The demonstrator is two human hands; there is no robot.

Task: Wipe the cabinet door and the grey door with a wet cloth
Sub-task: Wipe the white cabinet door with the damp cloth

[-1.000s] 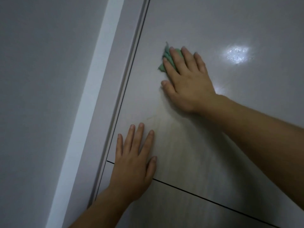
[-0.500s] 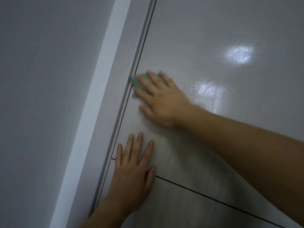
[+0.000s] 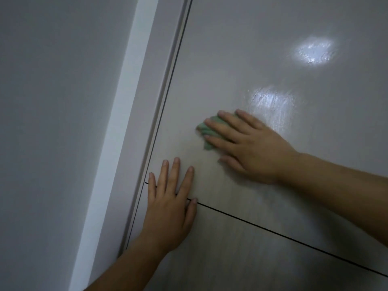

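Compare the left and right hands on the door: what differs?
The left hand lies bare on the door, across the dark seam; the right hand presses a green cloth under its fingers. The left hand sits lower, nearer the door's edge; the right hand is higher, above the seam. Both lie flat with straight fingers.

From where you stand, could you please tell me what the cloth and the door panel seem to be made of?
The green cloth looks like soft fabric, perhaps microfibre: it bunches in folds under the right hand. The door panel seems glossy laminate or painted board: it reflects bright light patches.
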